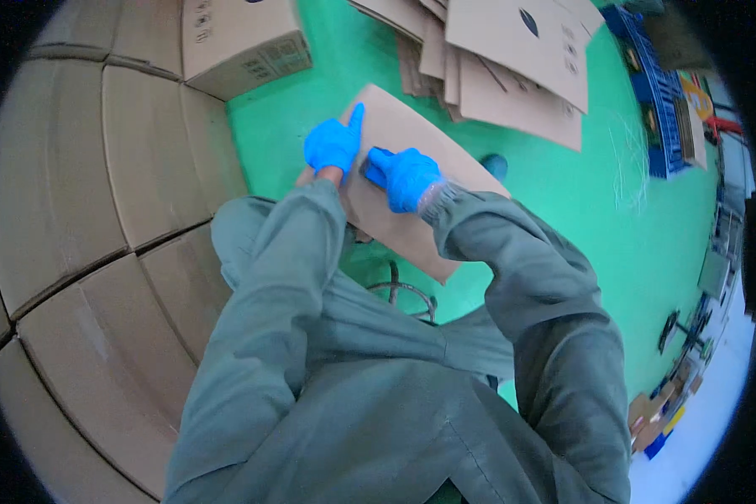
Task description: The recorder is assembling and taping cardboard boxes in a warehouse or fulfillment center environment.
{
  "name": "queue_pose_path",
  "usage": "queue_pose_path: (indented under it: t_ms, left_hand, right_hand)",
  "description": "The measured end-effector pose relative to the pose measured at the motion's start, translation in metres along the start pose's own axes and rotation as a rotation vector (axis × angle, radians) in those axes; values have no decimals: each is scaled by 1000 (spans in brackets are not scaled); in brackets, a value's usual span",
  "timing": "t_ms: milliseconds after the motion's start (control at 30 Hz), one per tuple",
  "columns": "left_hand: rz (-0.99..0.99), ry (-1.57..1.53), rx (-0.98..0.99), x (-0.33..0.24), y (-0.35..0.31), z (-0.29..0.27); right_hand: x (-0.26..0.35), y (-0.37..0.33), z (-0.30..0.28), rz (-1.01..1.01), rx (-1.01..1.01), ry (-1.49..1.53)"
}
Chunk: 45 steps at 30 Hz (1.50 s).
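Note:
A flat brown cardboard piece (416, 227) lies slanted before my knees. My left hand (333, 146), in a blue glove, holds its left edge, one digit stretched out along the surface and the other fingers partly hidden. My right hand (410, 178), also gloved in blue, is closed round a small dark block-like tool (373, 167) resting against the cardboard. The hand covers most of that tool, so its exact kind cannot be made out. Both hands are close together over the cardboard's upper left part.
Large closed cartons (46, 168) are stacked along my left, with another carton (248, 50) at the far left. A pile of flattened cardboard (512, 92) lies ahead on the green floor (554, 185). Blue crates (668, 118) and loose pale strands (628, 164) are farther right.

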<state>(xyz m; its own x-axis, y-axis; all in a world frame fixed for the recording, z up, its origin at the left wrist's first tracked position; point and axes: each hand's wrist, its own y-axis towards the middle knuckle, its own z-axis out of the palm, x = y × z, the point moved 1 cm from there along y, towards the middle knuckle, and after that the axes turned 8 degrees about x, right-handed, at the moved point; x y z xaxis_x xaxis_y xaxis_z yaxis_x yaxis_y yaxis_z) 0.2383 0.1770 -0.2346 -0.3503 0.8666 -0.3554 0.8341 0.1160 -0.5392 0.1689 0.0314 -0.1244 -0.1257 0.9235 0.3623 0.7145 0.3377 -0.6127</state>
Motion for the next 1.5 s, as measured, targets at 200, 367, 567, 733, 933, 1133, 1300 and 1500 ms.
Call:
queue_pose_path:
  t_ms: [200,367,567,733,933,1133,1300,1500]
  left_hand:
    - [-76,50,-33,-13,4,-5]
    - [-7,50,-39,-18,26,-23]
    - [-19,142,-98,-5,53,-33]
    - [-26,151,-112,-7,49,-32]
    - [-55,72,-41,-14,37,-44]
    - [271,-232,235,10,47,-51]
    - [397,-54,211,5,19,-76]
    - [403,74,-157,-30,-119,-126]
  right_hand:
    - [-112,-165,44,154,104,-30]
    - [-160,-197,112,126,-43,153]
    - [-209,-139,208,-40,-250,236]
    - [-223,-99,235,18,-235,255]
    - [-205,-84,221,168,-141,181]
    - [-219,-56,264,301,-172,31]
    - [-240,-40,314,474,279,-55]
    - [-245,-52,318,344,625,77]
